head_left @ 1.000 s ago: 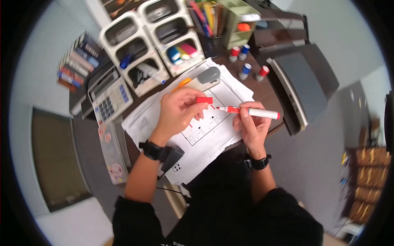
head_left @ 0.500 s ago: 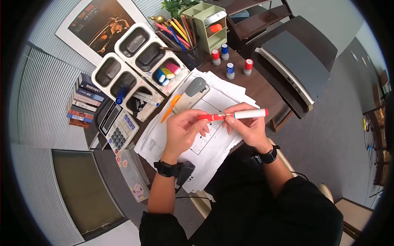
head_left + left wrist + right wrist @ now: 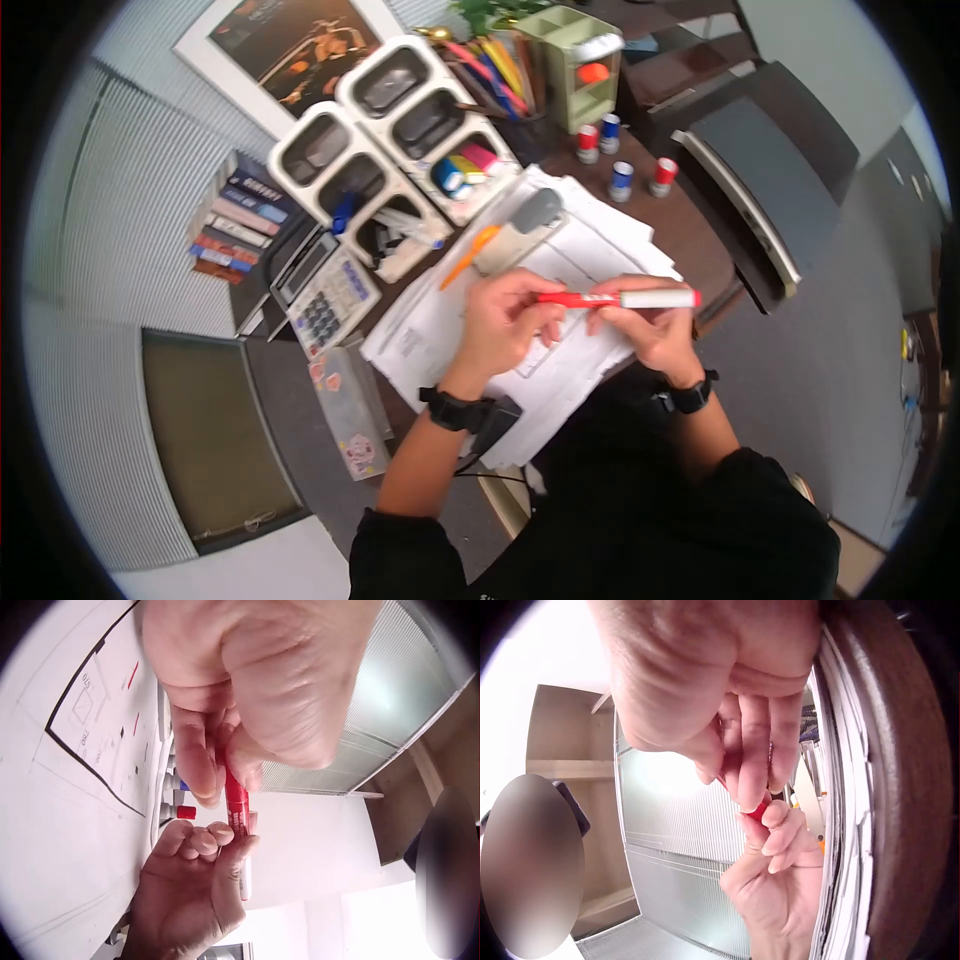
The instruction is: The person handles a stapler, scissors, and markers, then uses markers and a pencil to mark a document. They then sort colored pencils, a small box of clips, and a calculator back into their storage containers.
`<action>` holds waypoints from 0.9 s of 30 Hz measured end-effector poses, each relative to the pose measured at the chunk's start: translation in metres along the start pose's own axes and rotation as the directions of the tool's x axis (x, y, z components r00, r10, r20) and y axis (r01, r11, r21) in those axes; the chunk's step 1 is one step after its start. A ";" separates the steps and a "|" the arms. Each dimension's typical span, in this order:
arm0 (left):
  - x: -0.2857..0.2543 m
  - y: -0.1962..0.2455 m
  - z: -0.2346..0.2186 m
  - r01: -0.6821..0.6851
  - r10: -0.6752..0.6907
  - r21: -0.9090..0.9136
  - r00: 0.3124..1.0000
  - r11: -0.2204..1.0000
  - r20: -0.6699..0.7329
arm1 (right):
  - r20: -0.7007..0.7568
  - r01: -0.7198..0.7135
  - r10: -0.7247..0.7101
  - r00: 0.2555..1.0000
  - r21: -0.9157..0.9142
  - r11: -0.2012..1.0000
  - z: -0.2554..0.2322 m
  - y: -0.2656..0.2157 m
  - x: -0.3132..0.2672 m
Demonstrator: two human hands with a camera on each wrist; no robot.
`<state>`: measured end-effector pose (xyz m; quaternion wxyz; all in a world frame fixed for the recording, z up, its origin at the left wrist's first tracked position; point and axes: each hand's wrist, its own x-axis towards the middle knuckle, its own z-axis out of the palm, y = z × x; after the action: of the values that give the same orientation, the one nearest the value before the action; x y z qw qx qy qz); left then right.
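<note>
In the head view, a marker with a white barrel and a red cap on its end lies level over the sheets of paper. My left hand pinches the capped end between thumb and fingers. The right hand grips the marker near its middle, thumb below the barrel. Between both hands, the red cap also shows in the left wrist view. Beneath them, the top sheet carries a black-lined plan with short red strokes visible in the left wrist view.
A grey-topped stapler and an orange tool lie on the papers. Behind stand a white organizer, a calculator and a pencil cup. Red and blue capped stamps stand right of them, beside a printer.
A second ago the red cap was apart from the marker tip, one in each hand. The hands came together, and the cap now sits on the marker. The head view has shifted.
</note>
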<state>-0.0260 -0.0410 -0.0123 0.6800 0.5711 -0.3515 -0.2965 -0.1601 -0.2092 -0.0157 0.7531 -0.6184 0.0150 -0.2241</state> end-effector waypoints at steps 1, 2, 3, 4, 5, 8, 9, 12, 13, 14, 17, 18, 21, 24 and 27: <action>-0.002 0.001 -0.002 0.017 -0.017 -0.003 1.000 1.000 0.011 | -0.007 0.002 -0.002 1.000 0.034 0.999 0.002 0.001 0.000; -0.003 0.004 -0.002 0.008 -0.007 0.026 1.000 1.000 -0.018 | -0.008 0.023 -0.023 1.000 0.048 0.999 0.003 0.004 0.000; -0.002 0.008 -0.001 0.007 -0.007 0.016 1.000 1.000 0.001 | -0.012 0.044 -0.043 0.999 0.060 0.997 0.002 0.007 0.001; -0.001 0.012 -0.001 0.006 -0.006 0.003 1.000 1.000 0.026 | -0.022 0.043 -0.042 0.999 0.087 0.995 0.000 0.011 0.002; 0.000 0.018 0.001 -0.004 0.004 0.023 1.000 1.000 0.012 | -0.037 0.043 -0.039 0.999 0.109 0.993 -0.001 0.015 0.002; 0.000 0.035 0.004 -0.273 0.279 0.206 0.960 0.940 0.002 | -0.003 0.064 -0.064 0.998 0.048 0.997 -0.001 0.014 0.003; 0.001 0.037 0.000 -0.272 0.278 0.214 0.961 0.938 0.002 | 0.030 0.059 -0.060 0.998 0.032 0.998 -0.002 0.012 0.001; 0.002 0.039 -0.026 -0.428 0.571 0.418 0.756 0.801 -0.320 | 0.004 0.050 -0.050 0.999 -0.004 0.999 0.000 0.013 -0.002; 0.002 0.042 -0.038 -0.420 0.624 0.492 0.679 0.763 -0.388 | -0.006 0.036 -0.036 0.999 -0.017 0.999 -0.001 0.014 -0.002; 0.001 0.045 -0.046 -0.404 0.650 0.528 0.607 0.747 -0.456 | -0.012 0.037 -0.037 0.999 -0.012 0.999 0.000 0.014 -0.001; -0.001 0.054 -0.058 -0.328 0.708 0.640 0.466 0.695 -0.531 | -0.027 0.000 -0.001 1.000 -0.036 0.999 0.000 0.010 -0.002; -0.001 0.054 -0.060 -0.259 0.745 0.712 0.394 0.653 -0.539 | -0.035 0.008 -0.008 0.999 -0.016 1.000 0.002 0.011 -0.001; 0.004 0.050 -0.060 -0.211 0.820 0.816 0.356 0.538 -0.448 | -0.035 0.009 -0.008 0.999 0.005 1.000 0.001 0.010 -0.002; 0.003 0.045 -0.065 -0.137 0.763 0.811 0.457 0.569 -0.457 | -0.012 0.012 -0.012 1.000 -0.006 1.000 0.000 0.011 -0.001; 0.006 0.039 -0.071 -0.080 0.725 0.810 0.505 0.580 -0.469 | 0.012 0.012 -0.012 1.000 -0.034 0.999 0.001 0.009 -0.002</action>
<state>0.0357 0.0015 0.0195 0.5405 0.7387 -0.2445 0.3200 -0.1587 -0.2070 -0.0240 0.7412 -0.6325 0.0105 -0.2246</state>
